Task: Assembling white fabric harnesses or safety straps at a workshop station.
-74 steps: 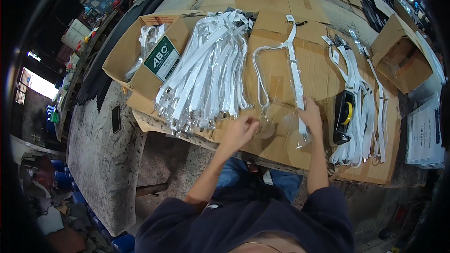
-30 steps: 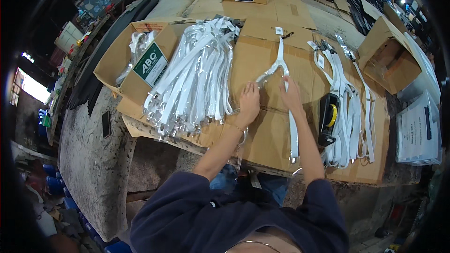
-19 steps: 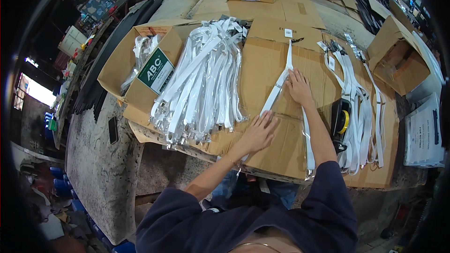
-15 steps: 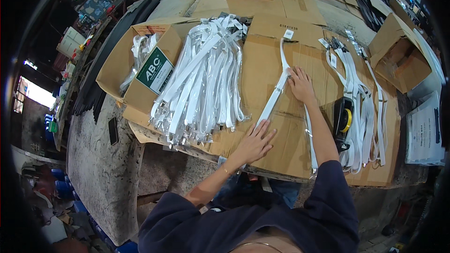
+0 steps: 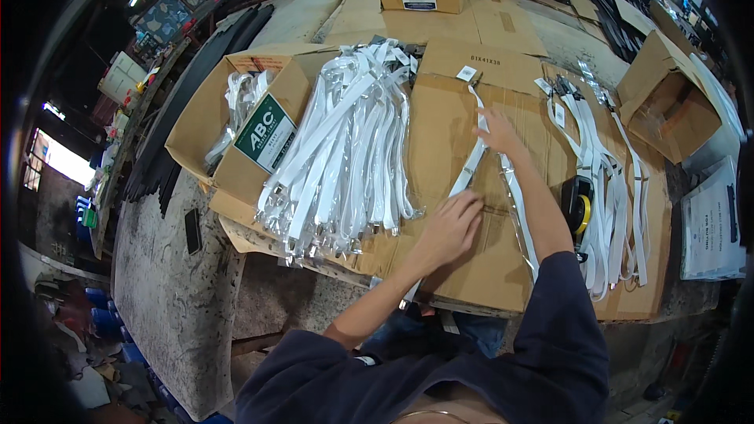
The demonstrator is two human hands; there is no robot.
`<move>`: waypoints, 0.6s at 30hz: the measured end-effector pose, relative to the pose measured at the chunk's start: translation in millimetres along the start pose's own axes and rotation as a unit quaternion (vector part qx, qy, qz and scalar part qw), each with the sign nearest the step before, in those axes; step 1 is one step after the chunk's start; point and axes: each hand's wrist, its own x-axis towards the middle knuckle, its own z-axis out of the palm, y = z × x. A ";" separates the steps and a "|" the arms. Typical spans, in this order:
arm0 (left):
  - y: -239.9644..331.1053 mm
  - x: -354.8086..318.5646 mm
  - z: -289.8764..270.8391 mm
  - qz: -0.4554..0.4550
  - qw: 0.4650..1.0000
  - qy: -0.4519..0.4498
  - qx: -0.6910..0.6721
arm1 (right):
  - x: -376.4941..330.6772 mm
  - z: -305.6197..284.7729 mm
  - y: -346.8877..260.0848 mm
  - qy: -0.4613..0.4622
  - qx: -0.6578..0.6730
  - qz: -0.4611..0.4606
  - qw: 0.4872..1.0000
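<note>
A pair of white suspenders [image 5: 469, 167] lies on a cardboard sheet before me, its upper end bearing a white tag [image 5: 466, 73]. Two straps spread downward from where it forks; clear plastic shows along the right strap [image 5: 514, 188]. My right hand [image 5: 503, 137] is at the fork with bent fingers closed on the band. Lower down, my left hand [image 5: 452, 228] curls its fingers over the left strap, hiding part of it. Below that hand a metal clip [image 5: 405, 303] shows at the cardboard's near edge.
To the left lies a large heap of bagged white suspenders [image 5: 342, 149], beside an open carton [image 5: 228, 161]. On the right are more white suspenders [image 5: 601, 188] and a black-and-yellow tape dispenser [image 5: 579, 208]. A phone [image 5: 192, 231] rests at far left; an empty box [image 5: 671, 102] stands far right.
My left hand has slid up the left strap, and its flat, spread fingers are now curled. My right hand has bent its fingers at the fork. The tagged top has shifted left and down.
</note>
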 end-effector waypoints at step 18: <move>-3.0 -95.3 -7.0 -0.106 0.968 -0.179 0.141 | 35.1 30.3 11.4 0.040 -0.190 0.005 0.981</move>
